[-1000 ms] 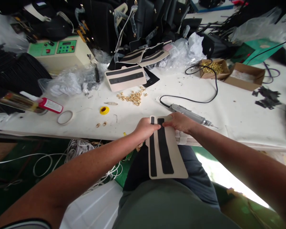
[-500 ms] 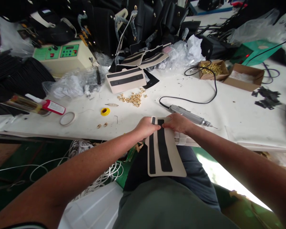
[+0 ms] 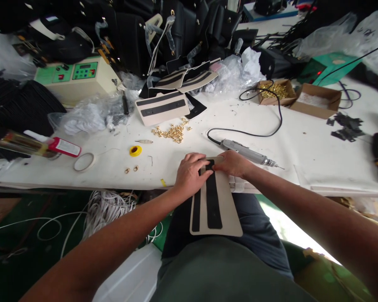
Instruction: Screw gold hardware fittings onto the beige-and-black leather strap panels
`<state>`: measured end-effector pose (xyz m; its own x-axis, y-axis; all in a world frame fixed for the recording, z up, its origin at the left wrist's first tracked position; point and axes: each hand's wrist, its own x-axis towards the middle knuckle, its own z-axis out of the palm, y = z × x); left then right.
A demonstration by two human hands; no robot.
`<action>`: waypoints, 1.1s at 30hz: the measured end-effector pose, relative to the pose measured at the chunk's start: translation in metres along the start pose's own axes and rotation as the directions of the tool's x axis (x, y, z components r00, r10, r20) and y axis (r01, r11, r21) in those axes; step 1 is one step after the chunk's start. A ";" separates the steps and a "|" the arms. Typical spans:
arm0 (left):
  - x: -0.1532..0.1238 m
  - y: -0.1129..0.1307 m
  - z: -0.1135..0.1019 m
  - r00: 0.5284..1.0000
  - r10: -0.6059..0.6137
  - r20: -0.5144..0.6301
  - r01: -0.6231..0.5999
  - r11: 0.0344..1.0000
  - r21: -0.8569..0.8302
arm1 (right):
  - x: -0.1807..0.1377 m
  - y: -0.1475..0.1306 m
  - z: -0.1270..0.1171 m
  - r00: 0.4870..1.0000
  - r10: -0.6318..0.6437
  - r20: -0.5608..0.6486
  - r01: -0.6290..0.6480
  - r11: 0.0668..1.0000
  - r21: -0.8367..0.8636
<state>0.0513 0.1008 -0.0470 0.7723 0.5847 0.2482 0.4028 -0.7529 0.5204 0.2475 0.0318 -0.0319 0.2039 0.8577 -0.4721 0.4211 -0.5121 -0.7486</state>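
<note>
A beige panel (image 3: 228, 209) with two black strips lies from the table's front edge down onto my lap. My left hand (image 3: 190, 174) rests on its top left end, fingers curled over the black strips and pressing them. My right hand (image 3: 233, 162) pinches the panel's top right corner, fingers closed on it. Just behind my right hand lies a grey electric screwdriver (image 3: 245, 152) with a black cord. A heap of small gold fittings (image 3: 172, 131) sits further back.
More beige panels (image 3: 162, 108) lie at the back, by a cream control box (image 3: 72, 79) and crumpled plastic. A yellow tape roll (image 3: 135, 150), a tape ring (image 3: 83, 161), a red-capped tube (image 3: 61, 147) and cardboard boxes (image 3: 315, 100) stand around. White cords lie under the table.
My left hand has slid further over the panel's top end, now covering the black strips. The panel has shifted slightly left with both hands still on it.
</note>
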 end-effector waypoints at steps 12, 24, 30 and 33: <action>-0.001 -0.006 0.007 0.997 -0.067 0.035 0.068 0.998 -0.014 | -0.003 -0.006 -0.002 1.000 0.004 -0.020 -0.005 0.999 -0.031; -0.001 -0.008 0.002 0.997 -0.050 0.054 0.051 0.999 -0.014 | -0.009 -0.013 0.003 0.995 0.011 -0.097 -0.024 0.990 -0.139; 0.000 -0.008 0.003 0.999 -0.038 0.030 0.038 0.999 -0.011 | -0.004 -0.011 0.005 0.992 -0.037 -0.122 0.016 0.986 -0.164; 0.000 -0.008 0.002 0.999 -0.018 0.031 0.018 1.000 0.002 | -0.007 -0.014 0.006 0.986 -0.048 -0.157 0.019 0.983 -0.181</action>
<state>0.0488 0.1068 -0.0527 0.7801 0.5882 0.2133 0.4175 -0.7432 0.5228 0.2352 0.0323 -0.0210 0.3200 0.8777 -0.3568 0.5775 -0.4793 -0.6609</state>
